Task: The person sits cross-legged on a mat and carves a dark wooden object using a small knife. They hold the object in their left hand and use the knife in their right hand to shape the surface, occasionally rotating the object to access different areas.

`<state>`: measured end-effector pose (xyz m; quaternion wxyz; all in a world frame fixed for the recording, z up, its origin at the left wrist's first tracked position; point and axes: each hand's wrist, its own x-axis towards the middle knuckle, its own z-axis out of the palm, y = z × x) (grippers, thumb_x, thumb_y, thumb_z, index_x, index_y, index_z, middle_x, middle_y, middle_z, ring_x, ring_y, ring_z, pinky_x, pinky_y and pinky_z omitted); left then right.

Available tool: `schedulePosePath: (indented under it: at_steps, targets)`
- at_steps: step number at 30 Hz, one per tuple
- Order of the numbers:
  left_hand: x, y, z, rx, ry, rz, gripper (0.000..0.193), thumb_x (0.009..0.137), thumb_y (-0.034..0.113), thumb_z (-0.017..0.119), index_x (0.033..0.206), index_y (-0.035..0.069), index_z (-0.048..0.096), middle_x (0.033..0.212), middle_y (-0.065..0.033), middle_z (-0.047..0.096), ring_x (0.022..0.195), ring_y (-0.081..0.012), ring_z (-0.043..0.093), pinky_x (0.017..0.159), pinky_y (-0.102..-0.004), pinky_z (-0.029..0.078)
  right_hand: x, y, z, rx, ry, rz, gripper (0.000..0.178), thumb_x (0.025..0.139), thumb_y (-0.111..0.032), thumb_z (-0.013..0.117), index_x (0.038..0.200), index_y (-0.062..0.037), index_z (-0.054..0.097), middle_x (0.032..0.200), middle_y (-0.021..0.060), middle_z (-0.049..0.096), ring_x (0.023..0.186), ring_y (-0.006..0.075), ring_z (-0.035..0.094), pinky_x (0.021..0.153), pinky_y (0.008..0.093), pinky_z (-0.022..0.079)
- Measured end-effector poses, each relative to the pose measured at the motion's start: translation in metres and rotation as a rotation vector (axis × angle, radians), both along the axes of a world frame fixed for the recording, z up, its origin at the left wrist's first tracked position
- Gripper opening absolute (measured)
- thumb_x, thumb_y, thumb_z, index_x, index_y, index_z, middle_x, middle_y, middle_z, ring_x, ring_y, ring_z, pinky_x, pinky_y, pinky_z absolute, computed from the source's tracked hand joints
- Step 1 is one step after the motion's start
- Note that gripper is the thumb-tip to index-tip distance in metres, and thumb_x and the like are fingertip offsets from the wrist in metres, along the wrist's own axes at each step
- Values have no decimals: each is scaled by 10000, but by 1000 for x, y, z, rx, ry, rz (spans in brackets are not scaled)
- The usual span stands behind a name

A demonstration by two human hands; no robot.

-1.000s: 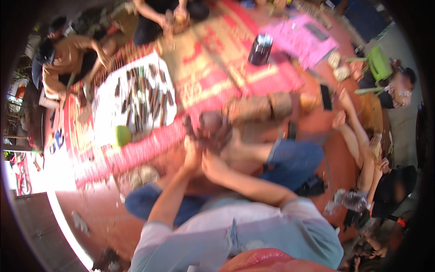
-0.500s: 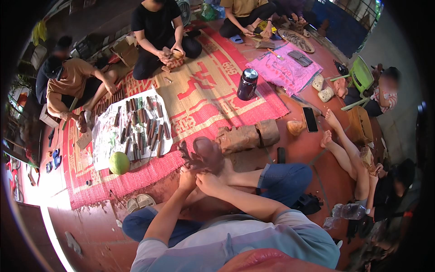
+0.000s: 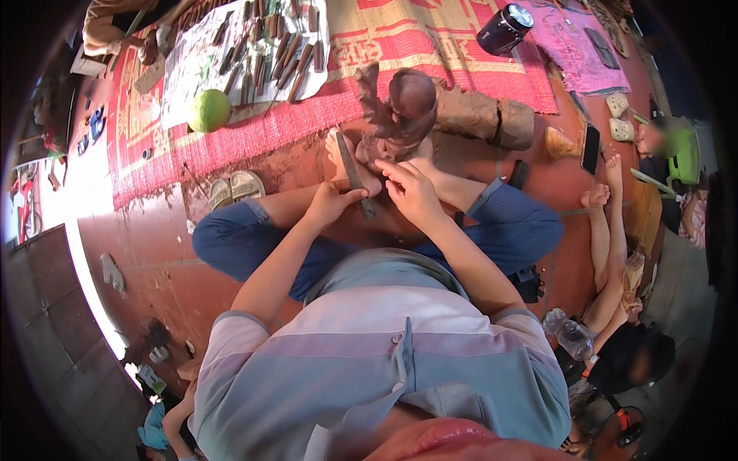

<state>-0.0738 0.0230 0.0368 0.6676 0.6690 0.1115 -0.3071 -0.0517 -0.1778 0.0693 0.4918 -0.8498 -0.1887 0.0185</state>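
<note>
Gripping chisel (image 3: 352, 173), left hand (image 3: 332, 201) closes fingers round its handle, blade angled up toward dark wooden carving (image 3: 398, 115). Right hand (image 3: 411, 188) sits just beside, fingers curled narrow, pinching chisel's lower end. Carving stands upright on floor between person's bare feet, at red mat (image 3: 254, 131) edge. Green round fruit (image 3: 208, 110) lies on mat, well apart.

a dark brown wooden carving (image 3: 400, 115) is seen beside a red and tan woven mat (image 3: 400, 46). a green round fruit (image 3: 208, 110), blue jeans (image 3: 507, 227) and a pink cloth (image 3: 573, 50) are shown.
</note>
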Motion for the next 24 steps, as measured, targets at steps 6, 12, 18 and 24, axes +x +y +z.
schedulePosePath:
  at_steps: [6, 12, 18, 24]
  targets:
    - [-10, -6, 38, -40, 277, -124, 254, 841, 241, 668, 912, 0, 631, 707, -41, 623, 582, -108, 608, 532, -231, 522, -17, 14, -17, -25, -108, 248, 427, 717, 38, 601, 1112, -122, 634, 931, 84, 502, 841, 235, 532, 717, 319, 471]
    - [0, 0, 30, -175, 409, 11, 317, 866, 287, 633, 969, -11, 599, 702, -81, 619, 534, -150, 607, 503, -256, 532, -7, 11, -30, 30, -80, 136, 384, 692, 87, 586, 1025, -90, 660, 899, 96, 504, 819, 233, 535, 695, 307, 465]
    - [13, -17, -8, 375, -708, 24, 303, 717, -37, 629, 1005, 54, 648, 889, -106, 625, 809, -237, 631, 703, -294, 531, -5, 20, -34, -3, -91, 27, 234, 709, -11, 660, 930, -90, 669, 848, 84, 516, 815, 249, 535, 705, 323, 456]
    - [49, -10, -37, 455, -921, -168, 275, 668, -12, 630, 934, 47, 664, 869, -97, 640, 828, -275, 623, 718, -332, 507, -1, 37, -14, -24, -154, -54, 226, 742, -178, 698, 935, -71, 649, 922, 103, 562, 914, 304, 530, 784, 400, 439]
